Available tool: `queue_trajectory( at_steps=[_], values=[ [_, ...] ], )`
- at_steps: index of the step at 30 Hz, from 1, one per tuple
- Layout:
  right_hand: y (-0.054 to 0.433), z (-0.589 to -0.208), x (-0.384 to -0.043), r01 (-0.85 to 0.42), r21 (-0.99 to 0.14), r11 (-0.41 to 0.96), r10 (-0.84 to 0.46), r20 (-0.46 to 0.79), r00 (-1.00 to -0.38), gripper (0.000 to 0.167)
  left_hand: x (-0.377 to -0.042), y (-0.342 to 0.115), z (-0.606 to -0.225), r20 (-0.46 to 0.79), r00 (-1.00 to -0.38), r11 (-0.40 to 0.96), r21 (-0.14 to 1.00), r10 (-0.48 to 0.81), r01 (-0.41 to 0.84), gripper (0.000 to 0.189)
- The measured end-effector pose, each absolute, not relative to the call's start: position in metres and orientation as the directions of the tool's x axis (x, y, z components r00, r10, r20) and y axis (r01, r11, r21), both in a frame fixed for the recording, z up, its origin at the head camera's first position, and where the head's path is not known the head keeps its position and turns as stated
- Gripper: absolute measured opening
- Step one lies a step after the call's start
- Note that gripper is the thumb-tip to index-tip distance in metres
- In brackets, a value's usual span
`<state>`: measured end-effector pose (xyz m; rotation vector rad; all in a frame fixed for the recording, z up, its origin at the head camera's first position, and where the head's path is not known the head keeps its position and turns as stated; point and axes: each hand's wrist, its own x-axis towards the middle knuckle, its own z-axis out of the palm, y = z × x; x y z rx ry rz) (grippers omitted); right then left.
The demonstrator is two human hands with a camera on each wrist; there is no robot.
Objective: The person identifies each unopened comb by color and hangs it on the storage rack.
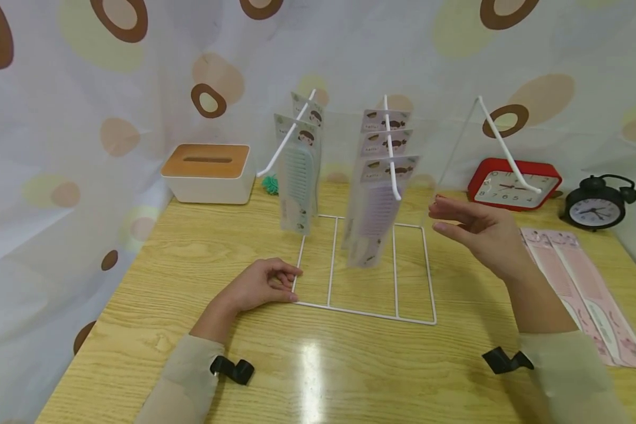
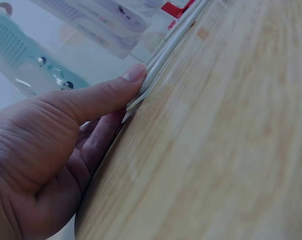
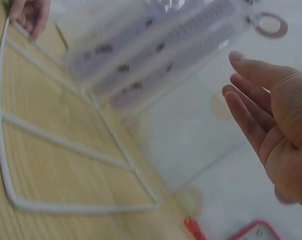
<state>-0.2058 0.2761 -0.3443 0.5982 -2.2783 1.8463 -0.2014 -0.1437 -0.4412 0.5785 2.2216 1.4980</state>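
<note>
Wire rack: I have the white wire rack (image 1: 363,312) with its base flat on the wooden table (image 1: 164,265), in front of the patterned curtain (image 1: 175,88); three prongs rise above it, though I can't make out clearly from here what carries them at the back.
Left hand: the left hand (image 1: 262,284) pinches the base at its near left corner, thumb on the wire and fingers curled in beside it.
Right hand: the right hand (image 1: 479,232) holds nothing; thumb and fingers stand apart in the air below the right prong (image 1: 505,148), touching neither prong nor packets.
Combs hung up: two teal comb packets (image 1: 299,179) on the left prong, three purple comb packets (image 1: 378,215) on the middle one; I see none on the right.
Combs lying flat: two pink comb packets (image 1: 601,300) on the table, beyond the right forearm.
Rack's handling: I'd judge it stiff but light and easily tipped (thin wire, load up high), so a low corner is the sound place to hold.
Packets' handling: probably light, with slick, bendy sleeves round stiff combs; I'd pinch one by the edges near its printed header, sparing the hanging hole.
</note>
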Motion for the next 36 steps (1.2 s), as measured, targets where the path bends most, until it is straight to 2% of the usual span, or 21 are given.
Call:
queue_trajectory(
  at_steps=[7,13,19,26,32,36],
  values=[
    [0.319,-0.371,-0.218,-0.285,-0.851,0.441,-0.147,0.245,-0.958,0.039,-0.2,-0.144,-0.439,-0.099,-0.83,0.336,0.935,0.549,0.11,0.049],
    [0.358,-0.393,-0.231,-0.191,-0.814,0.549,-0.081,0.176,-0.981,0.044,-0.201,-0.145,-0.44,-0.097,-0.834,0.339,0.934,0.543,0.113,0.048],
    [0.405,-0.412,-0.24,-0.095,-0.727,0.68,-0.051,0.082,-0.995,0.057,-0.201,-0.146,-0.441,-0.09,-0.831,0.336,0.934,0.548,0.121,0.048],
    [0.442,-0.421,-0.241,0.039,-0.636,0.771,0.021,-0.036,-0.999,0.068,-0.202,-0.143,-0.442,-0.107,-0.829,0.335,0.937,0.549,0.101,0.048],
    [0.451,-0.422,-0.246,0.061,-0.54,0.839,0.037,-0.054,-0.998,0.064,-0.202,-0.144,-0.442,-0.105,-0.831,0.342,0.933,0.546,0.107,0.048],
    [0.453,-0.421,-0.252,0.074,-0.512,0.856,0.027,-0.099,-0.995,0.07,-0.202,-0.144,-0.444,-0.103,-0.836,0.353,0.929,0.54,0.113,0.048]
  ],
)
